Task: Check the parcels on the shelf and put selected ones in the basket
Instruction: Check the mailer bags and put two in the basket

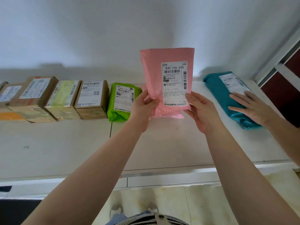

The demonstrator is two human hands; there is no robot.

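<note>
We hold the pink parcel [167, 82] upright between both hands just above the shelf [65, 143], long axis vertical, label facing us; our left hand [143, 109] pinches its lower left edge, thumb in front, and our right hand [201, 111] clamps the lower right corner. No basket is in view, so the parcel's way to it cannot be told. Another person's hand [253, 108] lies flat and open on the teal parcel [227, 98], well to the right

left hand [142, 108], right hand [201, 111], both raised, gripping
</note>
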